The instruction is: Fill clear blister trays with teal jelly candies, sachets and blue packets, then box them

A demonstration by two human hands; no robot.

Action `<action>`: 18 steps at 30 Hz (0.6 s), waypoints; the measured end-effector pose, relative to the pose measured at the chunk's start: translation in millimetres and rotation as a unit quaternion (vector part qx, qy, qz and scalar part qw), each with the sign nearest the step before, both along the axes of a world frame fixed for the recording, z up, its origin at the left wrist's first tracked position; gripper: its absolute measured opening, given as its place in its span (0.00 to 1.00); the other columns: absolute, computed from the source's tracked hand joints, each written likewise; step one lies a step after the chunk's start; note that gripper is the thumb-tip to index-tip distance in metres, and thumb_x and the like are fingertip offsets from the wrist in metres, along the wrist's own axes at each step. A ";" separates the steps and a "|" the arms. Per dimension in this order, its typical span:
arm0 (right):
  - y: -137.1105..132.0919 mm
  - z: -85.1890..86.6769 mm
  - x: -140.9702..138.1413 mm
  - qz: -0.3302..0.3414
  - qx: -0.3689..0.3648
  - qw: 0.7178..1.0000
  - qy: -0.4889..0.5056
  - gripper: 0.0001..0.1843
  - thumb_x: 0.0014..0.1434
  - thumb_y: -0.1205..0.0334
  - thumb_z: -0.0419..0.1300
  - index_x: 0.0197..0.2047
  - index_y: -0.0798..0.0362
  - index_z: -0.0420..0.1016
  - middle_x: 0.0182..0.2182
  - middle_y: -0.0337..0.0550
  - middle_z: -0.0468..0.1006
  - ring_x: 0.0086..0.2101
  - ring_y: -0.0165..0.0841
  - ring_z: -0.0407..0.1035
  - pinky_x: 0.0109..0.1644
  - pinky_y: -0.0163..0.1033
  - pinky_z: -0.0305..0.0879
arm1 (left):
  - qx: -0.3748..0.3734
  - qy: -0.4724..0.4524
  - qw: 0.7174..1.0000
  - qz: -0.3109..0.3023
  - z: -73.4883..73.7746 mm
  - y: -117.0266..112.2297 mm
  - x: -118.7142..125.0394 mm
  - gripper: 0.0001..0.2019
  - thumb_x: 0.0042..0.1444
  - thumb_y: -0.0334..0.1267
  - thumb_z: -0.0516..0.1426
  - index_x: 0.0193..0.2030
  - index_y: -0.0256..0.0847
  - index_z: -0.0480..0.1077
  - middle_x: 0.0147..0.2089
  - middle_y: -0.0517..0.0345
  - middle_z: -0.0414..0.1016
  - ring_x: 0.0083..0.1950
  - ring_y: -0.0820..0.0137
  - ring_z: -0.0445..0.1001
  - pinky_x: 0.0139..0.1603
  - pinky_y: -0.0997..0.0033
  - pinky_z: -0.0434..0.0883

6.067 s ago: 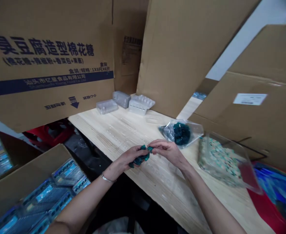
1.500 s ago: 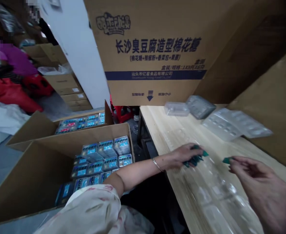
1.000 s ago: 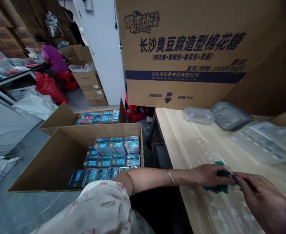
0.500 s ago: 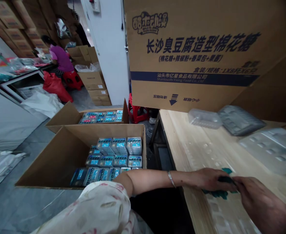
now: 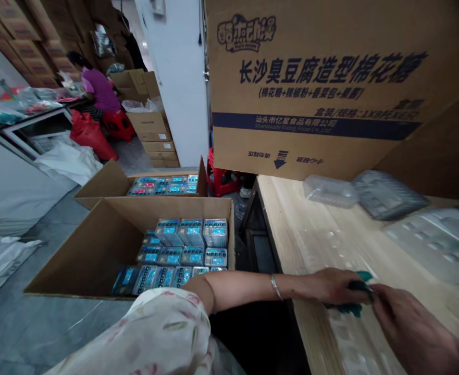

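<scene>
My left hand [image 5: 336, 286] reaches across the wooden tabletop, its fingers closed on dark green pieces [image 5: 350, 308] that stick out above and below it. Their exact kind is not clear. Close against its fingertips, my right hand [image 5: 405, 320] pinches at the edge of the dark bundle; what lies between its finger and thumb is too small to make out. Under and around both hands lies a clear plastic tray [image 5: 348, 336] with moulded hollows. Another clear moulded sheet [image 5: 323, 245] rests farther up the table.
A large printed carton [image 5: 307, 94] stands behind the table [image 5: 278, 208]. Clear trays [image 5: 329, 190], [image 5: 385, 192] and a bigger tray [image 5: 440, 242] lie at the right. An open carton [image 5: 73, 250] at the left holds stacked blue-labelled packs [image 5: 192, 233]. A person in purple [image 5: 98, 88] sits beyond.
My right hand has shifted slightly left and down, beside the left fingertips. Less green shows between the two hands. The left hand stays nearly in place; the view has tilted a little.
</scene>
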State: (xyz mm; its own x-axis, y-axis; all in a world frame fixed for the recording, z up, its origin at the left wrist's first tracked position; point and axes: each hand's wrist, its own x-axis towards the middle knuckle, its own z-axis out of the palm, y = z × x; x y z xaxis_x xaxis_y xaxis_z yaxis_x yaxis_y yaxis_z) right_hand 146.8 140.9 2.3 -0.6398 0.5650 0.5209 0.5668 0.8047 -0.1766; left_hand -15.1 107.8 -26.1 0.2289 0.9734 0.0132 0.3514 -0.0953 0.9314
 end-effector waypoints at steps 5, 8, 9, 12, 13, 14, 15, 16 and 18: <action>-15.0 17.0 -2.7 -0.002 -0.094 0.995 0.039 0.17 0.60 0.47 0.51 0.41 0.50 0.71 0.35 0.49 0.76 0.33 0.38 0.73 0.36 0.45 0.72 | 0.003 -0.068 0.998 0.015 16.1 -12.2 -9.1 0.08 0.57 0.38 0.55 0.41 0.38 0.70 0.34 0.60 0.69 0.34 0.76 0.66 0.36 0.78 0.63; -18.3 26.5 -2.3 -0.002 -0.263 0.957 0.123 0.21 0.58 0.48 0.56 0.48 0.52 0.72 0.47 0.52 0.73 0.33 0.33 0.73 0.33 0.39 0.72 | -0.108 -0.178 0.978 0.016 28.3 -23.4 -19.2 0.12 0.56 0.44 0.54 0.40 0.38 0.70 0.28 0.62 0.65 0.26 0.77 0.62 0.25 0.77 0.61; -16.9 27.8 -1.5 0.011 -0.308 0.942 0.135 0.21 0.57 0.48 0.57 0.50 0.51 0.72 0.49 0.51 0.73 0.33 0.32 0.73 0.36 0.39 0.73 | -0.118 -0.189 0.975 -0.005 29.8 -23.7 -22.6 0.13 0.57 0.47 0.54 0.40 0.39 0.69 0.26 0.63 0.63 0.24 0.77 0.61 0.22 0.77 0.59; -10.5 27.9 1.2 0.054 -0.371 0.912 0.169 0.19 0.55 0.50 0.60 0.46 0.50 0.76 0.45 0.47 0.76 0.39 0.34 0.73 0.45 0.40 0.71 | -0.173 -0.213 0.961 -0.020 28.4 -18.5 -27.3 0.17 0.53 0.50 0.57 0.41 0.40 0.69 0.25 0.64 0.62 0.21 0.78 0.59 0.18 0.78 0.55; -9.0 27.8 1.6 0.058 -0.372 0.909 0.178 0.17 0.55 0.50 0.61 0.44 0.49 0.77 0.43 0.46 0.77 0.41 0.34 0.73 0.47 0.40 0.70 | -0.196 -0.222 0.955 -0.018 27.5 -17.1 -27.0 0.17 0.51 0.50 0.58 0.41 0.39 0.69 0.25 0.65 0.62 0.20 0.79 0.58 0.17 0.78 0.54; -8.3 27.9 1.8 0.062 -0.371 0.908 0.186 0.15 0.55 0.51 0.61 0.43 0.48 0.78 0.42 0.45 0.78 0.42 0.35 0.72 0.48 0.40 0.69 | -0.210 -0.228 0.950 -0.020 27.0 -16.4 -26.1 0.16 0.52 0.48 0.58 0.41 0.38 0.69 0.25 0.66 0.62 0.20 0.81 0.58 0.17 0.80 0.53; -8.2 28.2 1.6 0.064 -0.368 0.908 0.191 0.14 0.55 0.51 0.62 0.41 0.48 0.79 0.40 0.44 0.78 0.43 0.35 0.72 0.49 0.40 0.69 | -0.219 -0.234 0.947 -0.023 27.1 -16.6 -25.2 0.15 0.53 0.46 0.57 0.42 0.37 0.69 0.25 0.66 0.62 0.21 0.82 0.58 0.18 0.82 0.52; -8.6 28.6 1.3 0.065 -0.366 0.908 0.196 0.13 0.54 0.52 0.62 0.40 0.48 0.79 0.40 0.44 0.78 0.43 0.35 0.72 0.49 0.41 0.68 | -0.221 -0.238 0.945 -0.030 27.6 -17.3 -24.3 0.15 0.54 0.45 0.56 0.43 0.36 0.69 0.25 0.67 0.62 0.21 0.84 0.58 0.19 0.84 0.51; -10.1 28.9 0.3 0.068 -0.370 0.904 0.204 0.13 0.53 0.52 0.63 0.39 0.48 0.80 0.39 0.44 0.78 0.43 0.35 0.71 0.48 0.40 0.68 | -0.221 -0.242 0.944 -0.041 29.6 -19.3 -23.2 0.15 0.54 0.45 0.55 0.43 0.36 0.69 0.26 0.67 0.61 0.22 0.85 0.59 0.20 0.86 0.51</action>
State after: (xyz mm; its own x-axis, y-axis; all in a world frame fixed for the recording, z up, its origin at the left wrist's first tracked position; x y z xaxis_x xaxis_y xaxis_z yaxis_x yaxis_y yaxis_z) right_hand 147.1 130.8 31.1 -0.5693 0.7865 0.2396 0.2386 0.4369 -0.8673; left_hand -38.3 88.5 3.5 0.3756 0.8874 -0.2671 -0.1180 0.3317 0.9360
